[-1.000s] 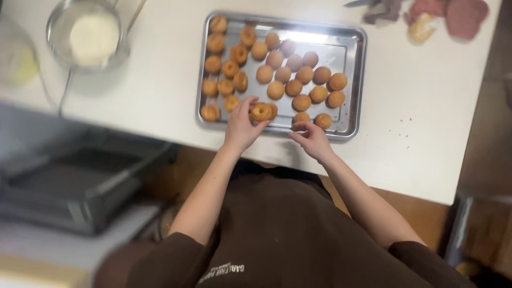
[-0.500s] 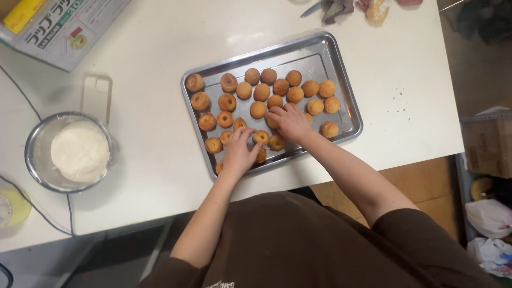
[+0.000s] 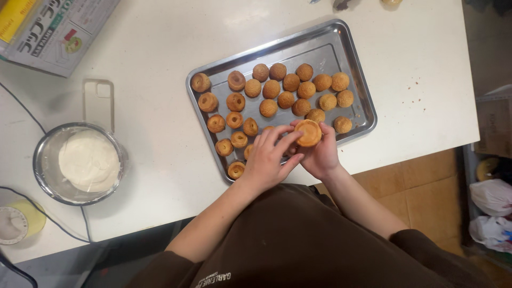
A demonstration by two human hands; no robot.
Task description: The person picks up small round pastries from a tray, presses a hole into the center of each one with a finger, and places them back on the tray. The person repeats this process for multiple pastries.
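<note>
Over the tray's (image 3: pixel 356 74) near edge, both hands are meeting around 1 puff (image 3: pixel 308 133), its hollow side facing up. Right hand (image 3: pixel 320 154) is cupping it from below, fingers curled against its side; left hand (image 3: pixel 269 160) is pinching its rim with fingertips pressed on. Other puffs (image 3: pixel 277 88) are sitting in rows on the tray, some showing holes. Well to the left on the white table (image 3: pixel 154 48), a bowl (image 3: pixel 44 184) of cream is standing just below a phone case (image 3: pixel 98 104)
</note>
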